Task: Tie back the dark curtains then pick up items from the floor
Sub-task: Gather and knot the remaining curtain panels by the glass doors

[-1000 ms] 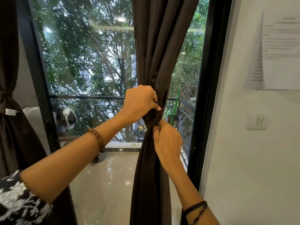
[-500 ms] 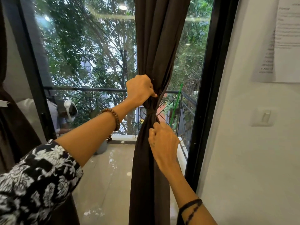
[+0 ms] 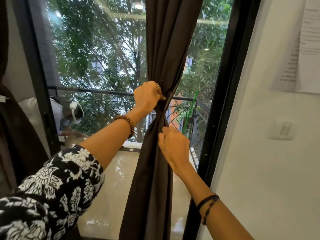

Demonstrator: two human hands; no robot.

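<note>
Both arms reach forward and up toward the window. The left hand (image 3: 149, 97) is the higher one, closed in a fist around the gathered dark curtain (image 3: 152, 170) just above its pinched waist, knuckles toward me, thumb and forefinger nipping a thin dark tie at the fabric's right edge. A ring shows on one finger. The left forearm runs diagonally from the lower left, with one wooden bead bracelet (image 3: 129, 122) at the wrist and a black-and-white floral sleeve (image 3: 52, 193) pushed to about the elbow.

The right hand (image 3: 174, 146) sits just below the waist, fingers curled shut and pinching a fold of the cloth, back of the hand toward me. Its forearm comes up from the lower right; dark cord bands (image 3: 207, 204) circle the wrist, exact number unclear.

The curtain hangs in front of the glass door (image 3: 103, 66), bunched narrow between the two hands and flaring above and below. A second dark curtain (image 3: 15, 129) hangs at the far left, also cinched.

Counts: hands 2, curtains 2, bead bracelets 1. On the white wall at right: one light switch (image 3: 284, 129), and printed paper sheets (image 3: 304, 45), apparently two overlapping.
</note>
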